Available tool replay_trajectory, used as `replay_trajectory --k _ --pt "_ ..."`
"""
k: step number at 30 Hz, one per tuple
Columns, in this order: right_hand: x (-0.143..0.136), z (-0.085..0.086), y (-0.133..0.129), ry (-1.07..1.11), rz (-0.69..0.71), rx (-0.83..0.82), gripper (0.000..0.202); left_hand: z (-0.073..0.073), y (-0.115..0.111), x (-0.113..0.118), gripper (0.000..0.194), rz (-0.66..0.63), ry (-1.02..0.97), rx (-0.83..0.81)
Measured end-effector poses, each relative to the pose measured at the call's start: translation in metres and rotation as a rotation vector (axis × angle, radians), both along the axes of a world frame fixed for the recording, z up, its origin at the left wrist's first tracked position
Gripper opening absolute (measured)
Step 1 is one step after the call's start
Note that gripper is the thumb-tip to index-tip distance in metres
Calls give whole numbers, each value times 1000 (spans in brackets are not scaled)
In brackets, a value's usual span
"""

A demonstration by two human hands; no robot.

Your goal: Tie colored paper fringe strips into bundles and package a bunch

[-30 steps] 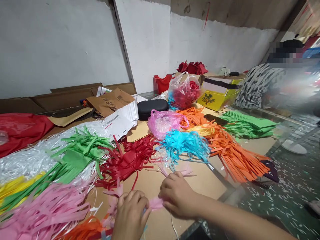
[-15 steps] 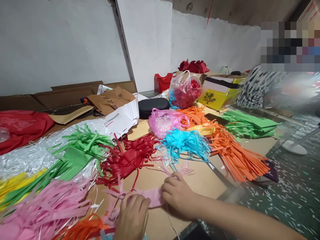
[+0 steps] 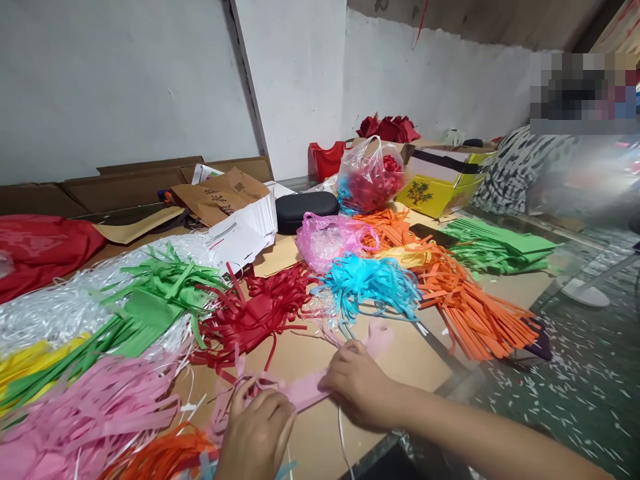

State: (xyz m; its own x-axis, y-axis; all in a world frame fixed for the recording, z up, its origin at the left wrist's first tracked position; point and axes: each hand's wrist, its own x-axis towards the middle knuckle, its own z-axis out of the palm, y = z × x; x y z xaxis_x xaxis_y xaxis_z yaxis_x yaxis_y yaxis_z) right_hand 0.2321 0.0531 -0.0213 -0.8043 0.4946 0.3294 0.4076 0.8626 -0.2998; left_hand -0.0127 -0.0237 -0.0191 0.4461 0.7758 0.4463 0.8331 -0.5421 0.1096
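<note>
"pale walls point(image 3: 300, 87) rise across the top of the frame, and brown cardboard point(image 3: 420, 360) covers the work surface at lower centre. where's the piece being handled?"

"bottom centre, just above the cardboard or lying on it; i can't tell which. it's a pink strip point(image 3: 307, 392), drawn out between the two hands, its middle fairly flat."

"and how are the hands?"

"left hand point(image 3: 257, 430): fingers bent and nearly closed, with the strip's left part in them. right hand point(image 3: 357, 387): fingers curled down tight over the other end. its fingertips are tucked under, so i can't see the exact pinch."

"what sits close by?"

"a white string point(image 3: 341, 430) trails below the right hand, and loose pink strands point(image 3: 379, 337) lie just above it. the red bundle point(image 3: 260, 310) is above the left hand, the blue bundle point(image 3: 370, 287) past the right, and a pink pile point(image 3: 90, 413) fills the lower left."

"any advice on handling it?"

"i'd judge it thin and soft, so a light, even pull should do; a hard tug could stretch or tear it. level both hands, smooth any fold before tightening the fingers, and pinch near the edges so it doesn't twist. mind that string too: it could snag under the palm."
</note>
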Motion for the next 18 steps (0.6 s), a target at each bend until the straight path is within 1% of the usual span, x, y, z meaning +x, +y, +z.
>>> replay_trajectory --k 2,4,6,8,10,12,13,15,18 --pt "0 0 0 -5 -21 -56 5 1 1 -3 12 0 33 -23" --pt "0 0 -2 18 -68 -115 12 2 1 -4 13 2 46 -44" --pt "0 -1 -5 72 -109 -128 13 3 2 -3 14 15 23 -68" --pt "1 -3 -9 106 -80 -57 10 3 2 -3 16 39 -21 -86" --pt "3 -6 -11 94 -13 34 11 3 2 -3 16 48 -59 -91" --pt "5 -8 -13 59 24 61 12 2 2 -5 16 26 -59 -99" --pt "6 -8 -13 55 19 39 12 2 2 -6 16 14 -47 -110" --pt "7 -6 -12 90 -33 -59 11 1 1 -7 16 12 -26 -147" --pt "3 -2 -10 156 -153 -233 9 2 2 -4 15 89 -35 -233"
